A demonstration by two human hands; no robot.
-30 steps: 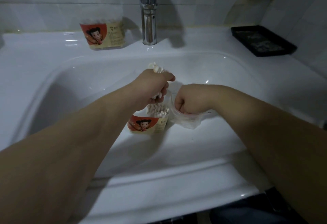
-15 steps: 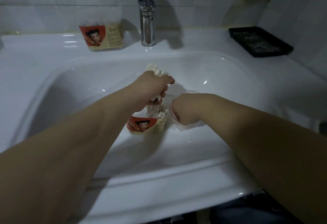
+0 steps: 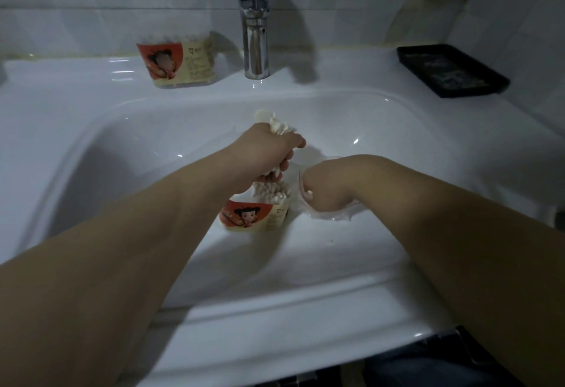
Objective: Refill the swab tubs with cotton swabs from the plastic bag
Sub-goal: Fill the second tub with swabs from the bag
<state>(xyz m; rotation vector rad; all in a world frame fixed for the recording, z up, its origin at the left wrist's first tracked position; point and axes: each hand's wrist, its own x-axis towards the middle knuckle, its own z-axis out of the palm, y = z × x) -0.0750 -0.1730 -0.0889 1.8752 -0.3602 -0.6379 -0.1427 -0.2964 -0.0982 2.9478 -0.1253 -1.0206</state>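
While I'm watching the head feed, my left hand (image 3: pixel 269 154) is gripping a fistful of cotton swabs (image 3: pixel 279 125) right over the open swab tub (image 3: pixel 255 212) in the sink (image 3: pixel 397 129). My right hand (image 3: pixel 327 184) is sitting inside the plastic bag (image 3: pixel 330 215) just beside it. Fingers are hidden, so I can't tell its grip.

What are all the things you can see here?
sink: 1, white, all around
tap: 1, silver, back middle
back tub: 1, red and cream, left of the tap
near tub: 1, red and cream, in the basin
plastic bag: 1, clear, right of near tub
cotton swabs: many, white, in near tub and left grip
tray: 1, black, back right rim
left grip: 1, bare, above near tub
right grip: 1, bare, holding the bag
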